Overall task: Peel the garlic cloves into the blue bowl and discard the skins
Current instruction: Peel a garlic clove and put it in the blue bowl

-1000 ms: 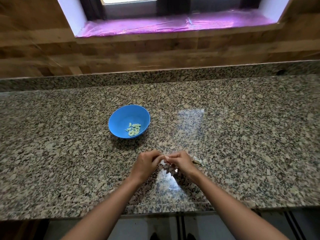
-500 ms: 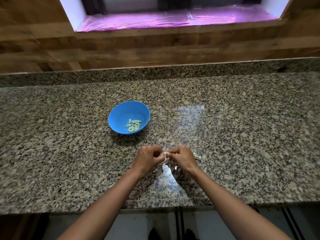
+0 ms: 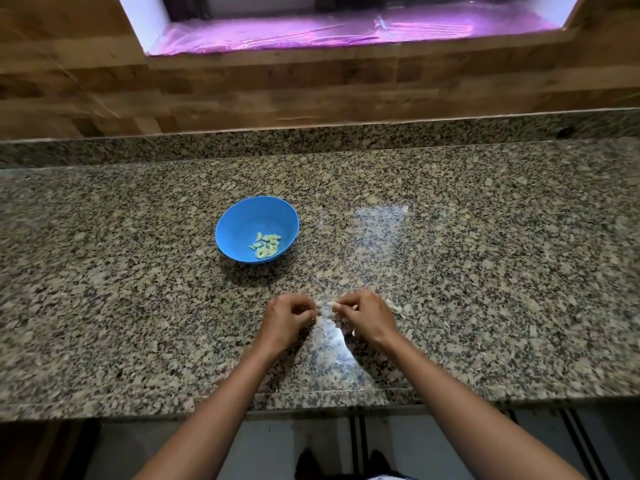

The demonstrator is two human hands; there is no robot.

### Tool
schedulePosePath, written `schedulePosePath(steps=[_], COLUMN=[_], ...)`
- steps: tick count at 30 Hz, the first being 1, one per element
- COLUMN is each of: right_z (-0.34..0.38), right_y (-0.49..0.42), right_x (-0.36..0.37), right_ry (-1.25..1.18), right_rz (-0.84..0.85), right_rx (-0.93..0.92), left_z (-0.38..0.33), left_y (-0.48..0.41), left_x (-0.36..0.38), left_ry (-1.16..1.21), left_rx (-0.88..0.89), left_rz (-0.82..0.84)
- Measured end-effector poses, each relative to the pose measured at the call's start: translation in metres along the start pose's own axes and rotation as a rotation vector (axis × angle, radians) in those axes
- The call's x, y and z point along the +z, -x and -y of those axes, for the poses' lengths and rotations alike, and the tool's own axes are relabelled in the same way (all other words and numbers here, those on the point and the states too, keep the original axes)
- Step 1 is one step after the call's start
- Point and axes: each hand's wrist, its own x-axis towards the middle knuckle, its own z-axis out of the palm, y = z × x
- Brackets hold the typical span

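Knuckles up over the speckled granite table (image 3: pixel 138 289), the right hand (image 3: pixel 367 315) pinches a small pale garlic clove (image 3: pixel 333 304). The left hand (image 3: pixel 287 318) has a curled grip that hides its contents. The round blue plastic bowl (image 3: pixel 242 221) sits beyond.

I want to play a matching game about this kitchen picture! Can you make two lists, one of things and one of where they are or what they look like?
Things:
1 bowl
2 cloves
3 sheet
4 right hand

Place, colour or state:
A in the bowl
B pink and shiny
C pinching a pale bit
D blue, on the counter

Pairs: 1-D, 2-A, 3-B, 4-C
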Motion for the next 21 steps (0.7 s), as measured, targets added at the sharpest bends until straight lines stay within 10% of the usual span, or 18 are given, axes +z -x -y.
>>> schedulePosePath(steps=[13,21], right_z=[0.001,0.008], right_y=[0.01,0.012], right_x=[0.003,0.003], right_ry=[-0.375,-1.043], right_rz=[0.013,0.149], right_rx=[0.051,0.504], left_z=[-0.013,-0.023], left_y=[0.004,0.012], left_x=[0.015,0.022], left_ry=[0.387,1.049], left_rx=[-0.078,-0.354], left_rz=[0.012,-0.047])
